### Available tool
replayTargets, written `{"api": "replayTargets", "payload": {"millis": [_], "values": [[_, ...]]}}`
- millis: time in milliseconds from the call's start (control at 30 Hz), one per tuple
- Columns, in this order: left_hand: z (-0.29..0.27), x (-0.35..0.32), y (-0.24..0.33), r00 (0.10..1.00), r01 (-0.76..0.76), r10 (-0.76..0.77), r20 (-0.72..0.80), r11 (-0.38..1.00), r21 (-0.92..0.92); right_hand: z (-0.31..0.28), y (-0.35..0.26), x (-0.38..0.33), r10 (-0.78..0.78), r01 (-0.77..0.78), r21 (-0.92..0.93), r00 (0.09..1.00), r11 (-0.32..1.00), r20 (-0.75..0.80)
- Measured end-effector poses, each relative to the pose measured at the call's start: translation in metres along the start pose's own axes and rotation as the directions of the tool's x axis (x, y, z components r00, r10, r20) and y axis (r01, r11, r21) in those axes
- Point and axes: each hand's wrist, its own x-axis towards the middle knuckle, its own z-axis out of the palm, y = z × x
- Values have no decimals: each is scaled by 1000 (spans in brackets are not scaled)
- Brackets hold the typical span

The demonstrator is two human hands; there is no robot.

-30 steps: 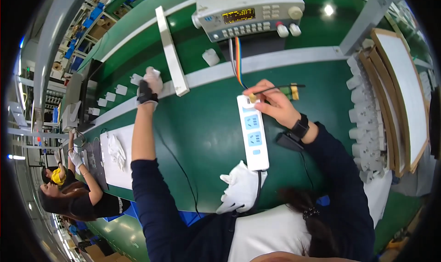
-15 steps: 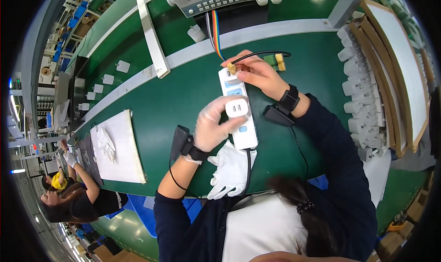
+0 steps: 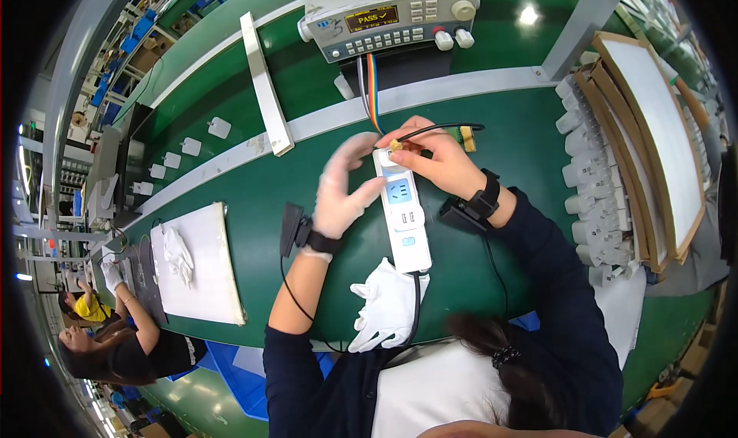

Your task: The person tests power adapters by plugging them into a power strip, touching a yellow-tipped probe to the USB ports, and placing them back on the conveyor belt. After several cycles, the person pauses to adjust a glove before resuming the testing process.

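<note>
On the green bench lies a white power strip (image 3: 407, 246) with blue socket panels. A white charger block (image 3: 387, 160) sits at its far end. My right hand (image 3: 442, 161), bare, pinches a yellow-tipped cable plug (image 3: 395, 145) at that charger, and a black cable (image 3: 450, 126) arches over the fingers. Beside the strip's left edge my left hand (image 3: 342, 188), in a thin translucent glove, has its thumb and fingers spread with nothing seen between them. A green circuit board (image 3: 465, 137) with a yellow part is partly hidden behind my right hand.
A bench meter (image 3: 392, 23) with a lit display stands at the back. White gloves (image 3: 388, 303) lie by the strip's cord. Rows of white chargers (image 3: 588, 161) and cardboard trays (image 3: 646, 146) fill the right; a white board (image 3: 196, 261) lies left. A co-worker (image 3: 115, 346) sits far left.
My left hand no longer has the white two-port charger and its fingers have spread. My right hand stays with the yellow plug at the far end. The view has shifted, showing more of the meter.
</note>
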Motion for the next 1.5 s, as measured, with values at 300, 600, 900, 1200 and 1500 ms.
{"api": "replayTargets", "payload": {"millis": [300, 600, 900, 1200, 1500], "values": [[13, 19, -31, 991, 2, -18, 133, 993, 119, 0, -47, -14, -270, 289, 35, 927, 957, -261], [13, 18, -26, 987, 10, -13, 158, 1000, 17, 17, -30, -64, -139, 142, -250, 990, 958, 26], [-26, 61, -24, 960, -30, 74, -270, 987, 161, 8, -28, -59, -171, 173, -251, 985, 953, 26], [-87, 148, -56, 997, 28, -78, -6, 292, 956, 19, -20, -55, -200, 225, -323, 974, 919, 109], [-213, 142, -88, 974, -178, -204, 96, -435, 883, 11, -7, -57, -13, 4, 46, 976, 999, 217]]}}
